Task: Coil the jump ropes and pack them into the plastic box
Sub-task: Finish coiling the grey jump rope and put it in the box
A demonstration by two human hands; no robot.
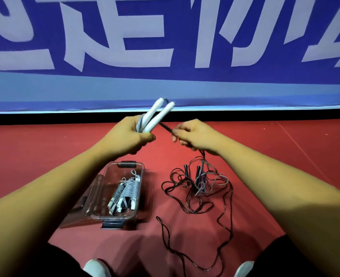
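Observation:
My left hand grips the two white handles of a jump rope, held up side by side and pointing away from me. My right hand pinches that rope's cord, pulled taut between my hands; the cord trails down from my right hand to the floor. A clear plastic box sits open on the red floor below my left forearm, with coiled grey-white ropes inside. To its right lies a tangled pile of dark ropes with black handles.
A blue banner wall with large white characters stands close ahead, a black strip at its base. The box's lid lies against its left side. My white shoes and dark trouser legs show at the bottom edge.

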